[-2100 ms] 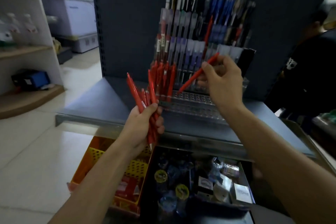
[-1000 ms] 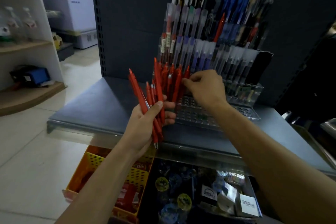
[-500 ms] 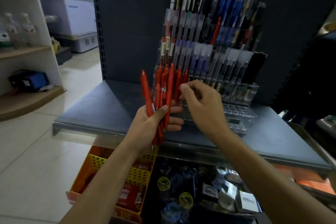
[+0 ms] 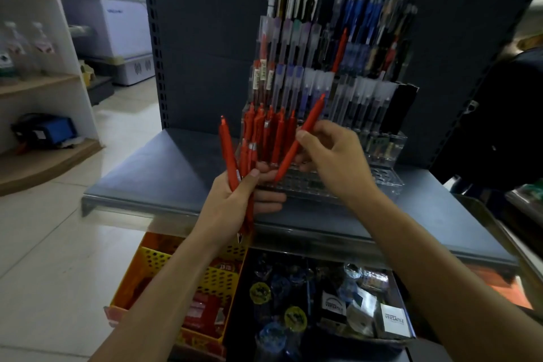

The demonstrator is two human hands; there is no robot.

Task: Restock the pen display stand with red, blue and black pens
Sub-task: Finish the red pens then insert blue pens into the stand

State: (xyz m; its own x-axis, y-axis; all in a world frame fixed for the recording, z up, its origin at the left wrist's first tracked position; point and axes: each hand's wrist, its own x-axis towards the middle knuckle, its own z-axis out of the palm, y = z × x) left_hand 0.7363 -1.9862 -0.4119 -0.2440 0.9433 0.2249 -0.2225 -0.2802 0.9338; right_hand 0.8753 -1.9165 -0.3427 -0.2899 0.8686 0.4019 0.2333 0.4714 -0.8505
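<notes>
Evidently feeding pens in one at a time: gripping a fanned bundle of slim red plastic pens (image 4: 227,150) upright in the left hand (image 4: 235,203), on the near side of the clear tiered acrylic display stand (image 4: 385,182), to keep stock within reach. Pinching a single red pen (image 4: 304,134) aslant in the right hand (image 4: 332,161), tip down, probably aimed at a free slot beside the row of red pens (image 4: 264,132) standing near-left.
</notes>
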